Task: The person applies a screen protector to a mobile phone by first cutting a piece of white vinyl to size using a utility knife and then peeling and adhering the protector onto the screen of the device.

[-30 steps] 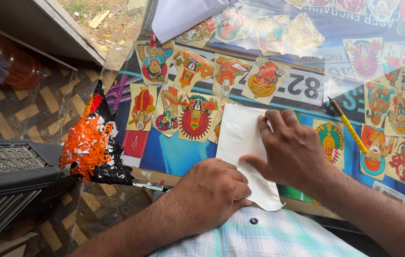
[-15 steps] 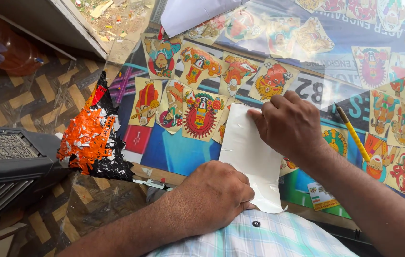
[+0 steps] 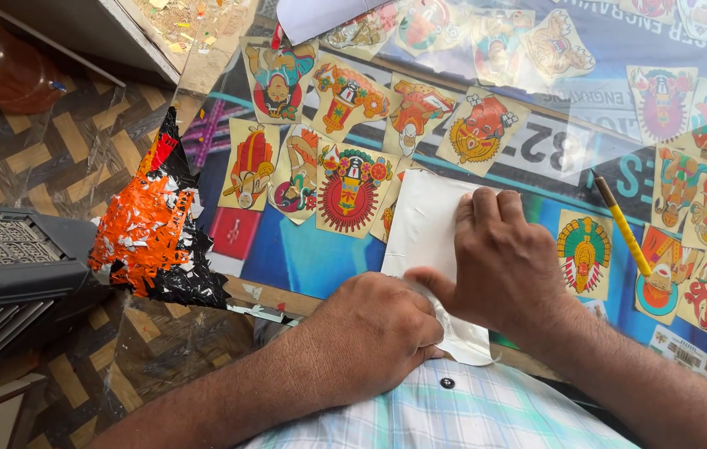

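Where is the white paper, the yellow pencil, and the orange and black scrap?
white paper (image 3: 426, 224), head view, bare upper part.
yellow pencil (image 3: 624, 234), head view, middle of its shaft.
orange and black scrap (image 3: 144, 233), head view, orange middle.

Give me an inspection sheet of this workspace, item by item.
Surface: glass-topped table with colourful figure stickers beneath.
Job's things: white sheet lying flat on the glass.
Clutter: yellow pencil; orange and black scrap at the table's left edge; white paper at the far edge.
Hands: left hand on the sheet's near end; right hand pressing flat on it.
Cables: nothing seen.
Surroundings: patterned floor; dark slatted unit; brown pot.
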